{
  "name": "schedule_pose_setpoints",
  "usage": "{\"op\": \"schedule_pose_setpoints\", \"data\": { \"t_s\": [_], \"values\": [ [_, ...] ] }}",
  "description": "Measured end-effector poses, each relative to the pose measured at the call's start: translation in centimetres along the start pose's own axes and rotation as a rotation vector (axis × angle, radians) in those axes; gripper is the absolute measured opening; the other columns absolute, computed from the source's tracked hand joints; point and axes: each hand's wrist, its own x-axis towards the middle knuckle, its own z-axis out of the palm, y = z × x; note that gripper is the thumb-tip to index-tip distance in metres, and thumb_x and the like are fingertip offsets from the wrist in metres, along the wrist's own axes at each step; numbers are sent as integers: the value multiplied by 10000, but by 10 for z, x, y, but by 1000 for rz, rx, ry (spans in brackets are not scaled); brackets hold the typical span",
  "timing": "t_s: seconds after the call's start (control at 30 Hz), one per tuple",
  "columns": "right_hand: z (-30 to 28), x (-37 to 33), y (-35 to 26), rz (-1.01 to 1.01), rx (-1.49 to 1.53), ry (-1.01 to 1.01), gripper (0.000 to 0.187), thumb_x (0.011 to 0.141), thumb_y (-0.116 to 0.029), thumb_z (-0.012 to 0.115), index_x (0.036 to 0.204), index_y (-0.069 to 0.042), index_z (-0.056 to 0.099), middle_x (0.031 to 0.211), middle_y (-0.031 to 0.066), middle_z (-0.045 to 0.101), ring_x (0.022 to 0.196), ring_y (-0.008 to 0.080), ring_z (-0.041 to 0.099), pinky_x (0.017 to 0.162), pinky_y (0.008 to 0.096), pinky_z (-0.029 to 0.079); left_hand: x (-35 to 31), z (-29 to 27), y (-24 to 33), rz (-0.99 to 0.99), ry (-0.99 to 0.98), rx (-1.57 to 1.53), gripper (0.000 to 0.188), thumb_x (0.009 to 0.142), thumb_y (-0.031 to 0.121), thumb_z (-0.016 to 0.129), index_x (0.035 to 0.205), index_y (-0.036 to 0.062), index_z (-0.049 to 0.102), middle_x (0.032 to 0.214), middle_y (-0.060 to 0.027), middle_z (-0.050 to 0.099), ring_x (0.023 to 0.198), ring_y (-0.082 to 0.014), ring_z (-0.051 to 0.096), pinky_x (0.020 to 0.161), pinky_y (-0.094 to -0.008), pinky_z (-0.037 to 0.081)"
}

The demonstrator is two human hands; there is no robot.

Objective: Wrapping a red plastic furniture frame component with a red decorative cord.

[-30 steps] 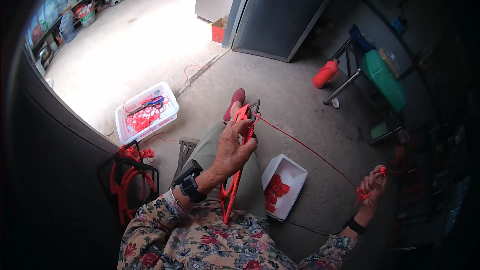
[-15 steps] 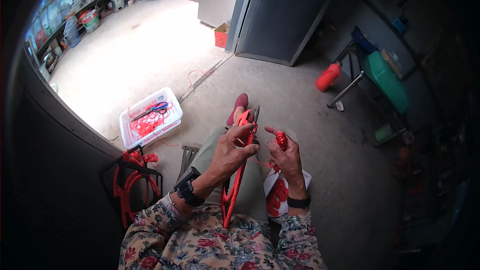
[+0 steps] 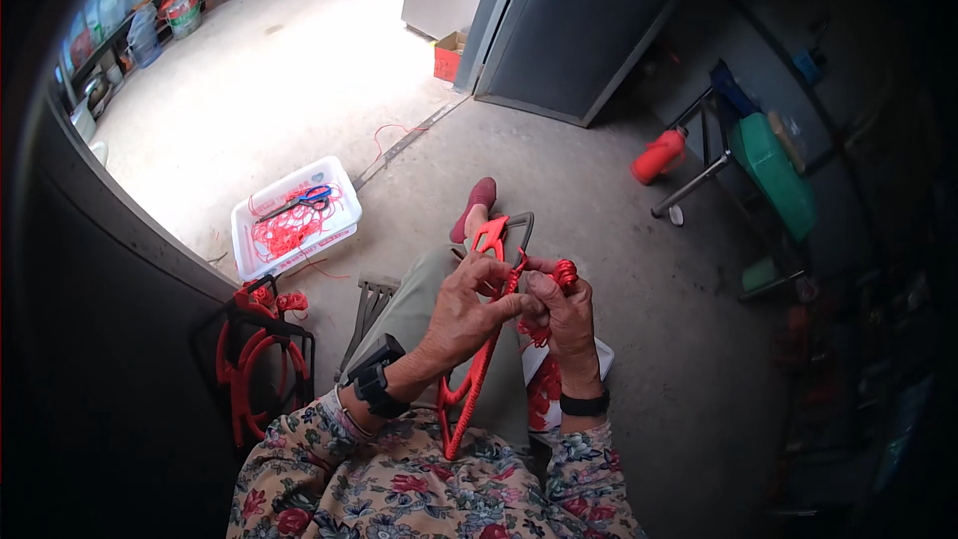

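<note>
Left hand [image 3: 471, 305] grips a red-corded dark frame [image 3: 479, 376] near its far edge; right hand [image 3: 569, 314] (fingers narrowed) holds bundled red cord [image 3: 566, 273].

Rm to pass betw. R fingers [image 3: 540, 287] & red flask [image 3: 659, 157]; white tub [image 3: 605, 358] (part-hidden) obstructs below.
</note>
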Motion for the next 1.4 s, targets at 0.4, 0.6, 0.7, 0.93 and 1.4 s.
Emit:
{"op": "schedule_pose_setpoints", "data": {
  "t_s": [0.4, 0.6, 0.7, 0.93, 1.4],
  "values": [
    [-1, 0, -4, 124, 92, -75, 223, 916, -158, 639, 1083, -11, 615, 617, -46, 501, 464, 23, 415, 415, 179, 340, -3, -2, -2, 82, 29, 145, 429, 790, 252, 768, 1115, 13, 623, 912, -64, 530, 853, -173, 554, 767, -301, 463],
    [4, 2, -6, 190, 104, -73, 294, 917, -198, 645, 1142, -14, 601, 596, -48, 464, 467, 29, 399, 415, 198, 318, -7, -4, 5, 157, 33, 240, 528, 793, 297, 753, 1221, 32, 592, 854, -60, 485, 810, -176, 495, 737, -312, 430],
    [2, 3, 2, 161, 183, -150, 301, 935, -212, 622, 1169, -25, 599, 591, -45, 468, 460, 29, 403, 411, 192, 313, -12, -8, 14, 167, 62, 253, 552, 793, 306, 751, 1242, 33, 581, 848, -53, 469, 808, -174, 480, 735, -307, 420],
    [1, -5, 2, 189, 127, -91, 163, 931, -222, 622, 910, -63, 595, 585, -44, 468, 462, 33, 406, 414, 203, 310, 4, -11, 8, 84, -23, 114, 606, 776, 313, 762, 1275, 38, 557, 973, -74, 540, 885, -177, 520, 760, -298, 429],
    [9, -39, -57, 8, -40, -76, 143, 846, -75, 554, 714, -40, 513, 517, -22, 395, 428, 59, 324, 415, 240, 265, 2, -2, -1, 98, -126, 36, 398, 776, 301, 760, 1033, 33, 616, 922, -80, 578, 834, -190, 545, 736, -321, 446]
  ]
}}
